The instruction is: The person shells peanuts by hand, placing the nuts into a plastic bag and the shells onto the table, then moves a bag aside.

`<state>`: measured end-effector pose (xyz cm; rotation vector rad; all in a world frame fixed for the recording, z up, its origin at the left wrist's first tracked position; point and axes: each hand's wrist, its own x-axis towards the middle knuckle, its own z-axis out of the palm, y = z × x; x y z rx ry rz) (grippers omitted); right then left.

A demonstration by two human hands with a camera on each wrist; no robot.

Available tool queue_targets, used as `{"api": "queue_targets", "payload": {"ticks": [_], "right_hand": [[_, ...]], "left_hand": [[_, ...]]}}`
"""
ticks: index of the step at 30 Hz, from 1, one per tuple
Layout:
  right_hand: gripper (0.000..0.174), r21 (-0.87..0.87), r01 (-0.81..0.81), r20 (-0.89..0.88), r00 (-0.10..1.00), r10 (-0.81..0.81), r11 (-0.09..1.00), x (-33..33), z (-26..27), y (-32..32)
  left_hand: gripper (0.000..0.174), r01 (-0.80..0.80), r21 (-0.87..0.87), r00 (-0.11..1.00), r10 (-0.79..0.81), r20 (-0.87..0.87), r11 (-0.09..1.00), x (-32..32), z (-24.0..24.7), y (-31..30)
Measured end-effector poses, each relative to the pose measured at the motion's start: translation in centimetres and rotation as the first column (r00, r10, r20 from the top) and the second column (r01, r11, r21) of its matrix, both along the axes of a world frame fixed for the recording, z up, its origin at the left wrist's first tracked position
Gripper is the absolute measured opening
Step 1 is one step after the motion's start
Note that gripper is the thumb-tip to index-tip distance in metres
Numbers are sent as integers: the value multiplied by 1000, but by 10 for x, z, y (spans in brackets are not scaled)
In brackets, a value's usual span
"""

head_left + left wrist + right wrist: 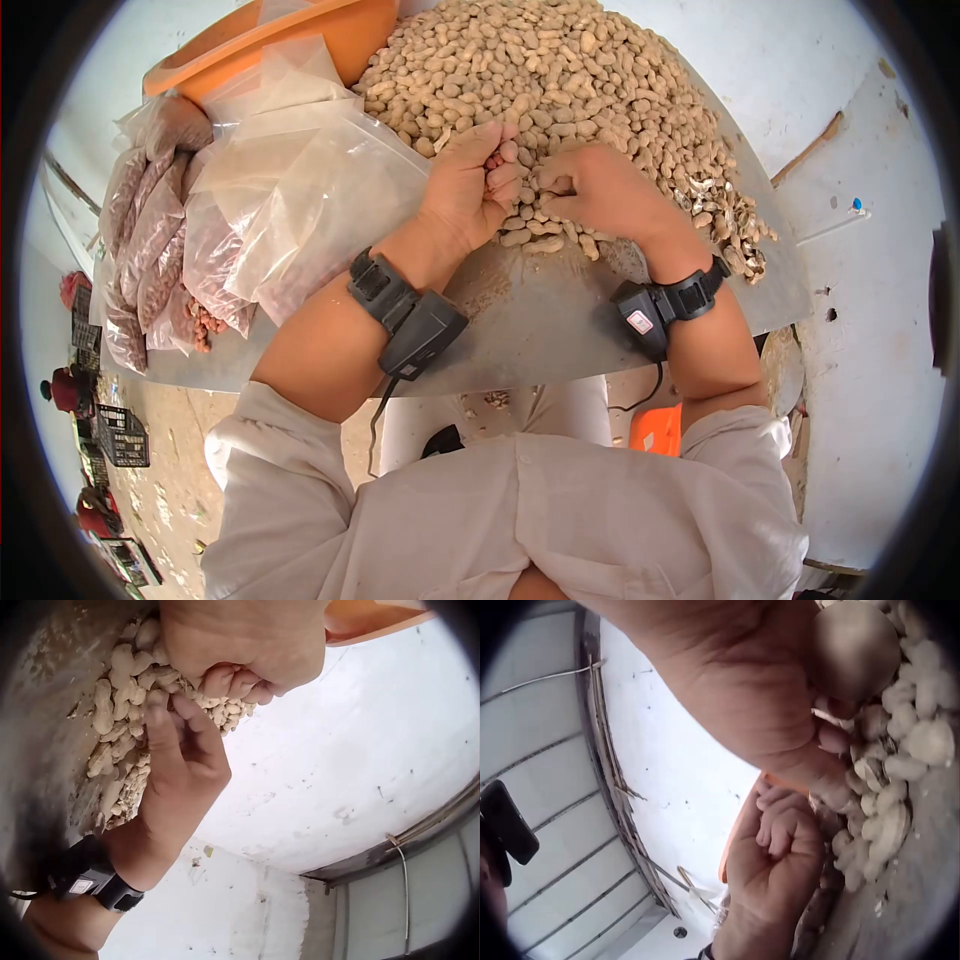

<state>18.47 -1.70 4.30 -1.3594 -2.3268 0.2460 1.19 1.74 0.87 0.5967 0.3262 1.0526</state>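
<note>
Palm up at the near edge of a heap of unshelled peanuts (540, 70), the left hand (468, 190) has its fingers curled over reddish kernels (493, 162). Just beside it, not touching, the right hand (610, 195) is low over the heap, back of the hand up. In the left wrist view the right hand (180, 765) pinches a pale peanut (157, 697) between thumb and forefinger. The right wrist view has the left hand (776, 855) with fingers folded into its palm; the right hand (742, 690) partly hides the peanuts (889, 825) there.
Clear plastic bags (320, 180) lie left of the hands, beside filled bags of kernels (150, 240). An orange basin (300, 45) stands behind them. Broken shells (735, 225) are at the heap's right edge. The metal tabletop (540, 330) has its near edge close to the person's body.
</note>
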Motion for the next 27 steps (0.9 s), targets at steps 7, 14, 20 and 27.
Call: {"api": "queue_targets", "payload": {"ticks": [7, 14, 20, 27], "right_hand": [[16, 142, -74, 157, 986, 51, 987, -1, -12, 6], [12, -181, -288, -899, 435, -40, 941, 16, -5, 15], [18, -133, -389, -988, 126, -90, 912, -1, -14, 15], [19, -220, -375, -959, 252, -130, 901, -6, -17, 13]], "left_hand": [[14, -7, 35, 1000, 8, -25, 999, 1, 1, -3], [11, -57, 96, 992, 68, -105, 994, 2, 2, -6], [21, -82, 246, 966, 138, -220, 966, 9, 8, -16], [19, -173, 432, 909, 312, -276, 885, 9, 2, -11]]}}
